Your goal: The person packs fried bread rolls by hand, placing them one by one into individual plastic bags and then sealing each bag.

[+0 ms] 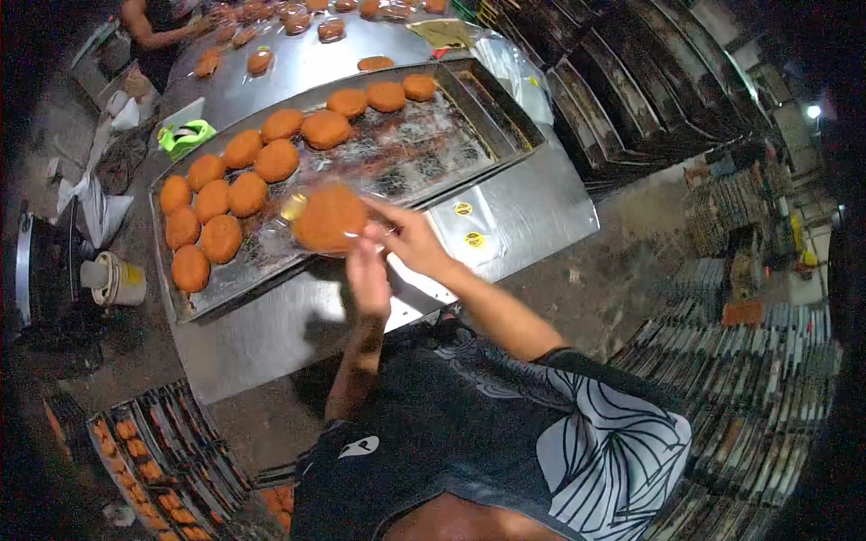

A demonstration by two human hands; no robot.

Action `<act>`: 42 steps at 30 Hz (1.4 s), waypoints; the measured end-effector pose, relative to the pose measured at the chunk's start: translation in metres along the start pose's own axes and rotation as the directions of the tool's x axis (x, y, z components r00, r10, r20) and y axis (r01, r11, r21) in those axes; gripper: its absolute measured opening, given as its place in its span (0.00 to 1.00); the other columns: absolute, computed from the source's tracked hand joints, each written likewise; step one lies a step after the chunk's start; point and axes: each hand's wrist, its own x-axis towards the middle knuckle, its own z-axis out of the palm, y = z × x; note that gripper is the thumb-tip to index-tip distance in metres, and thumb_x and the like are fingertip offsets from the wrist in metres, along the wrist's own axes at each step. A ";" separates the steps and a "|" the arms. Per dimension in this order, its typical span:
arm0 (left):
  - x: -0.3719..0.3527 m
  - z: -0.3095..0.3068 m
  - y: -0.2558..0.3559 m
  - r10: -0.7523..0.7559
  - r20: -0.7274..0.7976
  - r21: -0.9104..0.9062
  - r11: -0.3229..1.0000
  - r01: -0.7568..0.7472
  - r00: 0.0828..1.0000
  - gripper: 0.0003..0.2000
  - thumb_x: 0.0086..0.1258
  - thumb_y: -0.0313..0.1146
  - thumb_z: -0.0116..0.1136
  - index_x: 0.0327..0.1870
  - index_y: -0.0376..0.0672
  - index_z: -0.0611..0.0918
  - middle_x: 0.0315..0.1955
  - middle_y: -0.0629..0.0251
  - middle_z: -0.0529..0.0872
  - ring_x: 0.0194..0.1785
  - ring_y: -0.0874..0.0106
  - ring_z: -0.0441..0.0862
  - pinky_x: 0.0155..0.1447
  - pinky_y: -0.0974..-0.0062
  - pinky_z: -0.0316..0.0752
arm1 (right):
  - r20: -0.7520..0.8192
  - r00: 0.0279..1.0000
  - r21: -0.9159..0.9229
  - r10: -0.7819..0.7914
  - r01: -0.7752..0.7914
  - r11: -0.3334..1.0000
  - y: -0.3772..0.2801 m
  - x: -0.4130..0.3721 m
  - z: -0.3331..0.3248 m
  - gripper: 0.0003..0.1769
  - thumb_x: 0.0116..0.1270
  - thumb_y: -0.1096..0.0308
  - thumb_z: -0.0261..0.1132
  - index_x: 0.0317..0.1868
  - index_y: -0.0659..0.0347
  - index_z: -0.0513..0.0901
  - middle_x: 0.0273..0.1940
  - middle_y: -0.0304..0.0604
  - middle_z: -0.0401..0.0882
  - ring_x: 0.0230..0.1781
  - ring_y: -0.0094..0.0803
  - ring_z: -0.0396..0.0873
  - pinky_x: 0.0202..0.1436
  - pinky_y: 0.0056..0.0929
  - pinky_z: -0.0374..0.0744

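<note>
A round orange-brown bun [331, 219] in a clear plastic bag with a yellow label [293, 207] is held up over the front edge of a metal baking tray [244, 287]. My right hand [413, 242] is closed on the near right edge of the bag. Below it, my left hand [368, 281] has its fingers up against the same bag; part of its grip is hidden. Several unwrapped buns [247, 195] lie in the tray, mostly toward its left end and far side. Flat clear bags with round yellow labels [474, 239] lie on the metal table [559, 200], right of my hands.
Bagged buns [331, 30] lie across the far table, where another person's arm [167, 36] reaches in. A bright green tape dispenser [187, 135] sits behind the tray. Stacked trays [749, 388] stand right, racked buns [135, 446] lower left, a white bucket [119, 279] left.
</note>
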 end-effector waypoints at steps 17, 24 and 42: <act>0.079 0.072 -0.177 -0.216 0.522 0.640 0.739 -0.211 0.825 0.14 0.62 0.37 0.52 0.40 0.34 0.77 0.29 0.58 0.81 0.32 0.71 0.79 0.37 0.76 0.72 | 0.252 0.865 -0.055 0.435 -0.436 0.898 0.148 -0.141 -0.176 0.15 0.56 0.69 0.61 0.43 0.65 0.77 0.34 0.43 0.80 0.34 0.25 0.76 0.40 0.25 0.74; 0.036 0.122 -0.141 -0.271 0.397 0.574 0.819 -0.007 0.877 0.09 0.57 0.30 0.57 0.35 0.34 0.78 0.29 0.64 0.81 0.33 0.76 0.77 0.36 0.79 0.71 | 0.129 0.943 0.340 0.308 -0.334 0.879 0.166 -0.153 -0.184 0.16 0.60 0.66 0.55 0.49 0.61 0.71 0.32 0.48 0.78 0.29 0.36 0.77 0.32 0.31 0.74; 0.124 0.020 -0.046 -0.041 -0.371 -0.368 0.924 -0.107 0.928 0.20 0.64 0.35 0.49 0.56 0.41 0.63 0.38 0.64 0.73 0.39 0.75 0.73 0.42 0.74 0.72 | 0.682 0.694 0.195 0.231 -0.476 0.858 0.141 0.103 -0.114 0.08 0.54 0.69 0.57 0.34 0.58 0.79 0.40 0.43 0.76 0.44 0.30 0.72 0.45 0.29 0.72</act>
